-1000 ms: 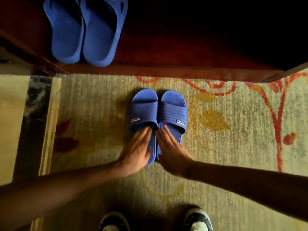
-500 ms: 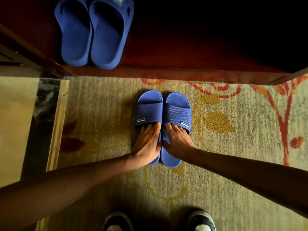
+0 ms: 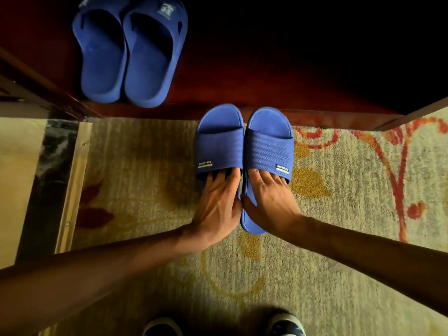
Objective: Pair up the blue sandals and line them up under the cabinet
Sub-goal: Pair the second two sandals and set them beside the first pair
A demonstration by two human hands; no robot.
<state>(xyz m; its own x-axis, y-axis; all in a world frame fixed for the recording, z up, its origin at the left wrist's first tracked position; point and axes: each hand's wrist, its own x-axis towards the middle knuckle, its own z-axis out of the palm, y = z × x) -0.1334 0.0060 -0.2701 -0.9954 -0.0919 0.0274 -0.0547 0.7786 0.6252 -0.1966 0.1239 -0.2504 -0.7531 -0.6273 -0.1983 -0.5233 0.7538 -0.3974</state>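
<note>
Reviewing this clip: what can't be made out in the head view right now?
- Fingertips of the left hand and right hand: tucked under the ribbed straps of the blue slide sandals.
- Small white strap labels: too small to read.
- Cabinet recess right of the parked blue pair: lost in shadow.
- Dark shoes: cut off by the bottom edge.

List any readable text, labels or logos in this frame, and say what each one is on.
Left ribbed sandal, small white strap label: too small and blurred to read.
Right ribbed sandal, small white strap label: also unreadable.
Right sandal of the pair under the cabinet, pale printed mark on its strap: blurred, unreadable.
No other text shows.
</note>
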